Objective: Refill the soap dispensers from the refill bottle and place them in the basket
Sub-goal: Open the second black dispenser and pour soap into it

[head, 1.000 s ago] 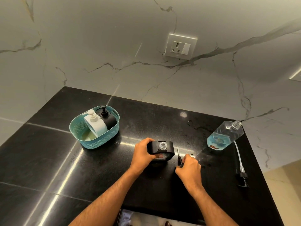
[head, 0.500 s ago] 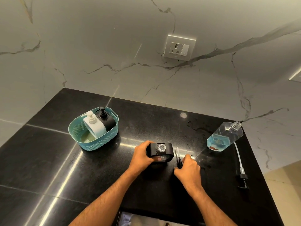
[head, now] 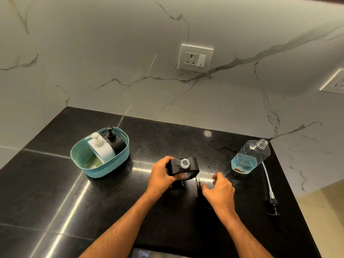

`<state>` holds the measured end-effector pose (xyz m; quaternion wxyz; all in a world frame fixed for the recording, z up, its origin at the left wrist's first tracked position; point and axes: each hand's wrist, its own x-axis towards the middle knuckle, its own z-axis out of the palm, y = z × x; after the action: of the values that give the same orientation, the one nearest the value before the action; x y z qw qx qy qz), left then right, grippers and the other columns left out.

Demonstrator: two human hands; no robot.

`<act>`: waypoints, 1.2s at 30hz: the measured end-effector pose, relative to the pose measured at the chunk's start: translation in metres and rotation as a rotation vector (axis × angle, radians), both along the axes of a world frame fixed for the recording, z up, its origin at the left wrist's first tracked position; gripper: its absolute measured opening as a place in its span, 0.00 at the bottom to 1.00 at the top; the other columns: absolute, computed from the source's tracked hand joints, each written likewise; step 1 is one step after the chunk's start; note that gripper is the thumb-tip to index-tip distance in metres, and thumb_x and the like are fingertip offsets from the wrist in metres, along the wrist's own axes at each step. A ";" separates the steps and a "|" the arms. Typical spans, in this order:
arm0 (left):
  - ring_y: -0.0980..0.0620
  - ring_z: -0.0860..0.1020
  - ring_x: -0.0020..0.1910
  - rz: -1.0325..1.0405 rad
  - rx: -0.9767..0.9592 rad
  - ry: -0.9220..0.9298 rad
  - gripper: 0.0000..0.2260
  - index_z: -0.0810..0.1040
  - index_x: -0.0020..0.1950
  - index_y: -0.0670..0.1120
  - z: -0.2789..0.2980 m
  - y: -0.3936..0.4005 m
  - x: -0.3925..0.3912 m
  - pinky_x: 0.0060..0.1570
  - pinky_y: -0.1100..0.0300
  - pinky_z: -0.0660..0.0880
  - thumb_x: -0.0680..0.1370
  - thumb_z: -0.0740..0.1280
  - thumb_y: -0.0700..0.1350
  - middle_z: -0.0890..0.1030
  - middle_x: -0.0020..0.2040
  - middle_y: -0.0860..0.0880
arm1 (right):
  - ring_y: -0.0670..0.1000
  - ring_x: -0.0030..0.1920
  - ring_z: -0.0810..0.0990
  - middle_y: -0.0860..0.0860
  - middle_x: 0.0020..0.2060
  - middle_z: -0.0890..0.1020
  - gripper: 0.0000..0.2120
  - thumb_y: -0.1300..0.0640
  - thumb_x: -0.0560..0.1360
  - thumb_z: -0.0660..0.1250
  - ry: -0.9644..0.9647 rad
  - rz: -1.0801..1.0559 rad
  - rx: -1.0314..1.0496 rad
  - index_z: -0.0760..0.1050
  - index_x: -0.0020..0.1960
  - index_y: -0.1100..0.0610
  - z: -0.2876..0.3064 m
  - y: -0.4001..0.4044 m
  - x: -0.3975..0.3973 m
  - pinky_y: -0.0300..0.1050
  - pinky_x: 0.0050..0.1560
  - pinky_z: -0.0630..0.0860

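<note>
Head view: basket (head: 104, 170) holds two dispensers (head: 109, 148).

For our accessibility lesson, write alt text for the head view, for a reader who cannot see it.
On a black counter, the left hand grips an uncapped black dispenser while the right hand reaches for its pump. A teal basket at left holds two capped dispensers; the open refill bottle stands at right.
</note>
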<state>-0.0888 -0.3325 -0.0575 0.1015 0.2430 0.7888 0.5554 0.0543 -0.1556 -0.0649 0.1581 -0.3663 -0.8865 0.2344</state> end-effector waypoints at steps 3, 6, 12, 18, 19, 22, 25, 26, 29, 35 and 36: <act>0.59 0.81 0.53 -0.015 0.003 0.020 0.22 0.81 0.54 0.51 0.009 0.012 0.000 0.55 0.61 0.79 0.65 0.85 0.46 0.84 0.51 0.57 | 0.49 0.43 0.80 0.48 0.42 0.79 0.19 0.50 0.69 0.80 0.141 -0.022 0.036 0.75 0.52 0.55 0.011 0.021 0.007 0.46 0.46 0.77; 0.62 0.81 0.53 -0.028 -0.007 0.044 0.22 0.81 0.55 0.50 0.017 0.029 0.000 0.53 0.67 0.78 0.65 0.85 0.46 0.84 0.51 0.58 | 0.49 0.44 0.80 0.48 0.44 0.79 0.20 0.52 0.68 0.81 0.269 -0.080 0.053 0.76 0.53 0.56 0.021 0.047 0.016 0.48 0.47 0.80; 0.62 0.81 0.53 -0.042 0.015 0.033 0.21 0.81 0.55 0.50 0.029 0.067 0.001 0.53 0.67 0.78 0.66 0.85 0.45 0.84 0.51 0.57 | 0.52 0.48 0.80 0.50 0.51 0.77 0.25 0.55 0.68 0.82 0.429 -0.205 0.058 0.73 0.58 0.56 0.030 0.099 0.029 0.45 0.47 0.79; 0.61 0.81 0.52 -0.050 0.012 0.030 0.21 0.81 0.55 0.50 0.035 0.107 0.007 0.52 0.66 0.80 0.66 0.85 0.44 0.84 0.51 0.56 | 0.54 0.59 0.77 0.54 0.60 0.73 0.34 0.59 0.65 0.84 0.527 -0.248 -0.015 0.70 0.64 0.58 0.023 0.149 0.034 0.51 0.57 0.81; 0.61 0.81 0.52 -0.051 0.012 0.027 0.21 0.81 0.54 0.50 0.036 0.113 0.009 0.52 0.65 0.80 0.66 0.85 0.43 0.85 0.51 0.56 | 0.54 0.61 0.76 0.55 0.62 0.73 0.35 0.61 0.65 0.84 0.538 -0.236 -0.056 0.69 0.66 0.58 0.021 0.157 0.033 0.52 0.61 0.80; 0.61 0.81 0.51 -0.054 0.006 0.020 0.21 0.81 0.53 0.49 0.036 0.127 0.011 0.52 0.64 0.80 0.65 0.85 0.42 0.85 0.50 0.56 | 0.53 0.69 0.73 0.54 0.69 0.72 0.42 0.64 0.64 0.84 0.536 -0.178 -0.195 0.67 0.72 0.59 0.016 0.179 0.031 0.53 0.70 0.74; 0.61 0.81 0.51 -0.047 -0.003 0.024 0.21 0.81 0.54 0.49 0.036 0.139 0.013 0.52 0.65 0.80 0.65 0.85 0.42 0.85 0.50 0.56 | 0.51 0.73 0.71 0.52 0.72 0.72 0.46 0.65 0.65 0.83 0.504 -0.078 -0.319 0.64 0.77 0.57 0.010 0.198 0.029 0.53 0.74 0.70; 0.61 0.81 0.51 -0.044 -0.008 0.025 0.21 0.81 0.54 0.49 0.036 0.142 0.013 0.52 0.65 0.80 0.65 0.85 0.42 0.85 0.50 0.56 | 0.50 0.73 0.71 0.51 0.73 0.72 0.47 0.66 0.65 0.83 0.495 -0.041 -0.349 0.63 0.78 0.56 0.009 0.202 0.029 0.52 0.74 0.70; 0.63 0.81 0.52 -0.030 -0.023 0.023 0.21 0.81 0.54 0.50 0.036 0.150 0.015 0.51 0.68 0.79 0.66 0.85 0.42 0.85 0.50 0.57 | 0.49 0.71 0.73 0.48 0.72 0.74 0.46 0.66 0.66 0.82 0.489 0.045 -0.429 0.65 0.77 0.53 0.009 0.210 0.027 0.45 0.70 0.74; 0.61 0.82 0.49 0.010 -0.041 0.004 0.20 0.80 0.51 0.49 0.035 0.158 0.021 0.49 0.61 0.82 0.66 0.85 0.44 0.85 0.48 0.56 | 0.48 0.63 0.81 0.46 0.61 0.82 0.35 0.63 0.65 0.83 0.521 0.083 -0.490 0.75 0.68 0.51 0.001 0.222 0.021 0.55 0.61 0.82; 0.61 0.82 0.49 0.014 -0.046 0.003 0.20 0.79 0.51 0.50 0.035 0.159 0.022 0.48 0.61 0.82 0.66 0.85 0.45 0.85 0.48 0.56 | 0.48 0.62 0.82 0.47 0.60 0.82 0.34 0.62 0.64 0.84 0.524 0.086 -0.484 0.76 0.66 0.51 -0.001 0.224 0.020 0.55 0.60 0.82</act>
<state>-0.0666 -0.1735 -0.0227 0.1020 0.2360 0.8032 0.5373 0.0748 0.0682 -0.0657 0.2786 -0.2829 -0.7492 0.5301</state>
